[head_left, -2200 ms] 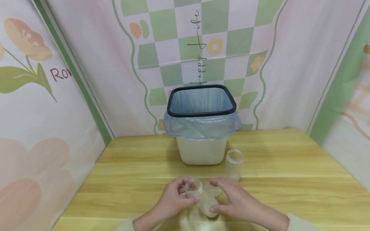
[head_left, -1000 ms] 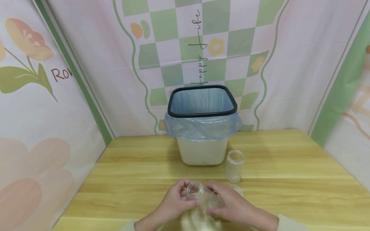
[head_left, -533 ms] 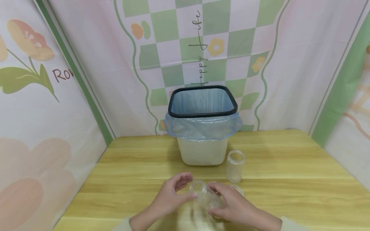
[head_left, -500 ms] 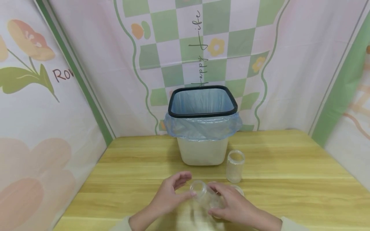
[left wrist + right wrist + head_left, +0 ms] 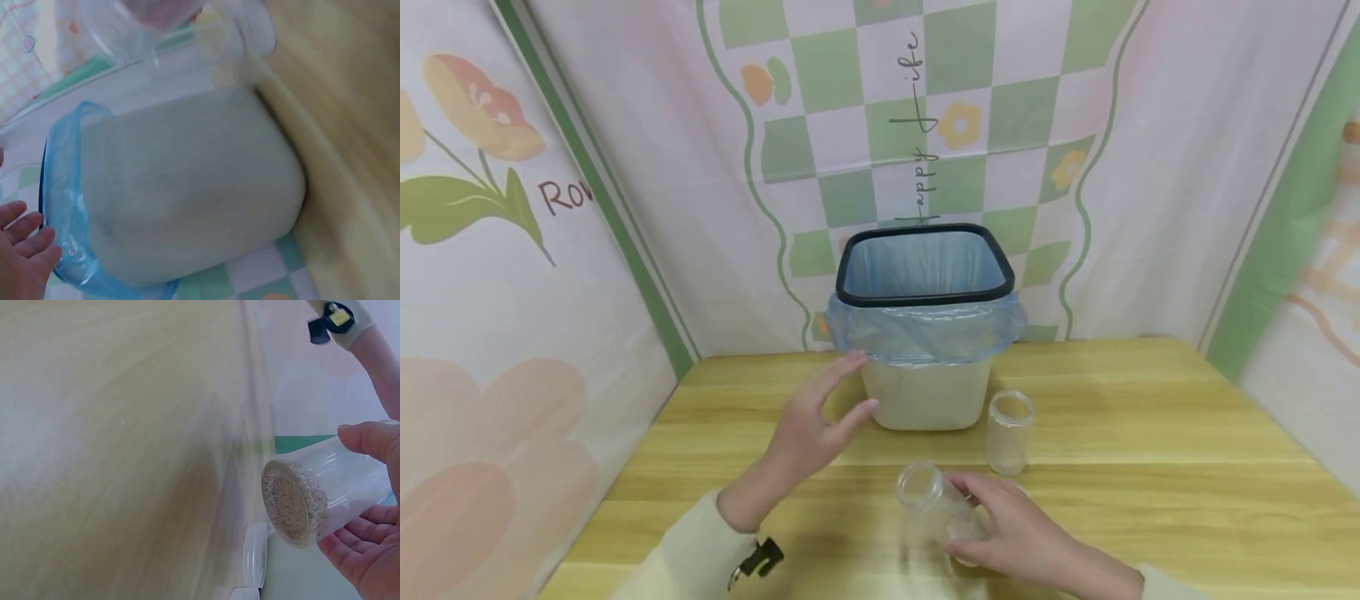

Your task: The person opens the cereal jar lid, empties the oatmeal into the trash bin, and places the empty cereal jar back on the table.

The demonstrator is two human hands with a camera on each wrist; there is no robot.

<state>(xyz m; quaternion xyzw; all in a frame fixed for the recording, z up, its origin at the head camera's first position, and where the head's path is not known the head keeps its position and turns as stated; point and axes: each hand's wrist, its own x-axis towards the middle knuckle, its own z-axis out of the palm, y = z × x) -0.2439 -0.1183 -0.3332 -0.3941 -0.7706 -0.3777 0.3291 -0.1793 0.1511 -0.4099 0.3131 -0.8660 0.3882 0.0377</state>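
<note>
My right hand [image 5: 1011, 533] grips a clear plastic jar [image 5: 942, 504], tilted with its uncapped mouth up and to the left. In the right wrist view, brownish grainy matter [image 5: 289, 503] covers the inside of the jar's base; its kind is unclear. My left hand [image 5: 805, 425] holds nothing and is raised in front of the bin's left side, thumb and fingers apart. A second clear jar [image 5: 1009, 433] stands upright and uncapped behind my right hand. Beside that hand lies a clear round lid [image 5: 255, 556], mostly hidden in the head view.
A pale trash bin [image 5: 925, 396] with a black rim ring [image 5: 925, 300] and a blue plastic liner [image 5: 925, 329] stands at the back of the wooden table [image 5: 1150, 467]. Printed curtains [image 5: 1157, 183] close off the back and sides. A black strap device [image 5: 758, 560] is on my left sleeve.
My left hand has let go of the jar and moved up and left toward the bin. My right hand keeps the jar at nearly the same place.
</note>
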